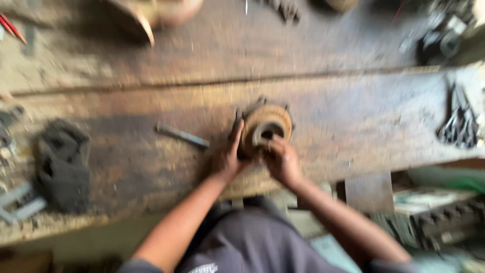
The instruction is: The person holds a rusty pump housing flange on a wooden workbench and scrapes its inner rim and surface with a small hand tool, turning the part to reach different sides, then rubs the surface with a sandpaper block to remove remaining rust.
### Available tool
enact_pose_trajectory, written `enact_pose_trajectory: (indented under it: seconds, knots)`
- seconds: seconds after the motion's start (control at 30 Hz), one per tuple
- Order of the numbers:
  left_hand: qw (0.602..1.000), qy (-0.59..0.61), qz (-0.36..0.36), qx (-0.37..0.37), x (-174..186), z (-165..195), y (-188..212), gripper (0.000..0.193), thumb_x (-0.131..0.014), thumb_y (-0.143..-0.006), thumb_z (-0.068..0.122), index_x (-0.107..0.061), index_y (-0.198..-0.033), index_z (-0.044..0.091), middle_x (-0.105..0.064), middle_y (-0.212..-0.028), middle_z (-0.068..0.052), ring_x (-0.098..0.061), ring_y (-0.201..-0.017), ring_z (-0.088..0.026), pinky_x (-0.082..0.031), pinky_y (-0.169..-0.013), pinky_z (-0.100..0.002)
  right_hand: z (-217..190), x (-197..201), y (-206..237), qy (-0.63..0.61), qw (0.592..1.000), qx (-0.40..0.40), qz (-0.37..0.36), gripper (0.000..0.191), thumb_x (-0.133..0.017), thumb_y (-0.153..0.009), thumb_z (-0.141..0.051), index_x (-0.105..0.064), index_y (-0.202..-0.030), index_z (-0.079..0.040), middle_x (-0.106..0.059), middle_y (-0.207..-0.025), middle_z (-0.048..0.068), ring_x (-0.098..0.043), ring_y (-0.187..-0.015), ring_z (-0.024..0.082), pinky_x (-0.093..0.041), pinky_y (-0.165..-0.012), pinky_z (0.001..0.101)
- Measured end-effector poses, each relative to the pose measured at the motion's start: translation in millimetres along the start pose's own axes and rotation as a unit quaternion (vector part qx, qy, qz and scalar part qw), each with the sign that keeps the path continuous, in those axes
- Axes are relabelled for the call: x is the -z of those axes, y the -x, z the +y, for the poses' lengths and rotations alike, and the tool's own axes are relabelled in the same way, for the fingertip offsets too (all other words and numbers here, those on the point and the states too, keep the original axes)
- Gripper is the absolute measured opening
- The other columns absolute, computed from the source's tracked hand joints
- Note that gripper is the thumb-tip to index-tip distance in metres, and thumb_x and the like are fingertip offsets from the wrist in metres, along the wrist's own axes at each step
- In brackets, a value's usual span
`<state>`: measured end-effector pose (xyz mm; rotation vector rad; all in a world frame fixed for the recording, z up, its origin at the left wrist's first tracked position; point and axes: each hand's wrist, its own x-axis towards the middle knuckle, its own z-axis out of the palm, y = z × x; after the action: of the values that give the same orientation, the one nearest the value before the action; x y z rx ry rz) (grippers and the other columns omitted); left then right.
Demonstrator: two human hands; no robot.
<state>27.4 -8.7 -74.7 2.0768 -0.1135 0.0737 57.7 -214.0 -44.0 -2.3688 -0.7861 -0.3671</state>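
A round rusty metal hub (264, 127) with a centre hole and studs around its rim lies on the worn wooden workbench (353, 121). My left hand (228, 155) grips its left side, fingers reaching up along the edge. The right hand (282, 161) holds its lower right rim, with fingers near the centre hole. The picture is blurred by motion.
A short metal bar (182, 135) lies left of the hub. A dark rag (62, 167) sits at the bench's left end, with metal tools (17, 202) beside it. Dark metal parts (461, 124) lie at the right edge. Boxes and clutter (434, 217) stand below the bench on the right.
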Motion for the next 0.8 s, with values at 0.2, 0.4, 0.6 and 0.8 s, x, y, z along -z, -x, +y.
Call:
enact_pose_trajectory:
  seconds: [0.2,0.4,0.6,0.8]
  knots:
    - [1.000,-0.008,0.016,-0.017,4.2,12.6,-1.4,0.132,-0.096,-0.063,0.042,-0.013,-0.163,0.017,-0.037,-0.163,-0.019,-0.054,-0.136,-0.039,-0.053,-0.098,-0.044,1.3,2.6,-10.2,-0.007,0.970,-0.018,-0.244,0.026,-0.067,-0.083,-0.003,-0.075,-0.105,-0.014,-0.068,-0.096,0.008,-0.069,-0.090,0.033,-0.057,-0.074,0.0458]
    - [0.999,-0.005,0.050,-0.011,-2.1,14.4,3.7,0.134,-0.097,-0.059,0.035,-0.013,-0.163,0.017,-0.042,-0.159,-0.021,-0.054,-0.135,-0.040,-0.052,-0.101,-0.045,1.9,6.1,-2.8,-0.046,0.990,-0.039,-0.126,0.028,-0.065,-0.083,-0.004,-0.075,-0.108,-0.012,-0.068,-0.098,0.010,-0.069,-0.085,0.036,-0.056,-0.070,0.0462]
    - [0.981,-0.040,0.155,0.106,-39.8,39.1,21.9,0.129,-0.091,-0.064,0.045,-0.015,-0.163,0.013,-0.057,-0.137,-0.022,-0.060,-0.123,-0.042,-0.052,-0.100,-0.048,4.4,1.4,-6.2,-0.043,0.983,-0.040,-0.175,0.014,-0.069,-0.088,-0.011,-0.074,-0.101,-0.012,-0.068,-0.100,0.009,-0.069,-0.083,0.035,-0.056,-0.068,0.0459]
    - [0.949,-0.130,0.267,0.102,-64.1,47.9,13.1,0.121,-0.084,-0.070,0.059,-0.023,-0.164,0.011,-0.052,-0.146,-0.027,-0.055,-0.130,-0.046,-0.051,-0.103,-0.051,12.8,-3.2,-8.0,-0.035,0.990,0.084,-0.109,0.013,-0.068,-0.081,-0.009,-0.070,-0.093,-0.012,-0.065,-0.098,0.009,-0.063,-0.090,0.033,-0.053,-0.071,0.0452]
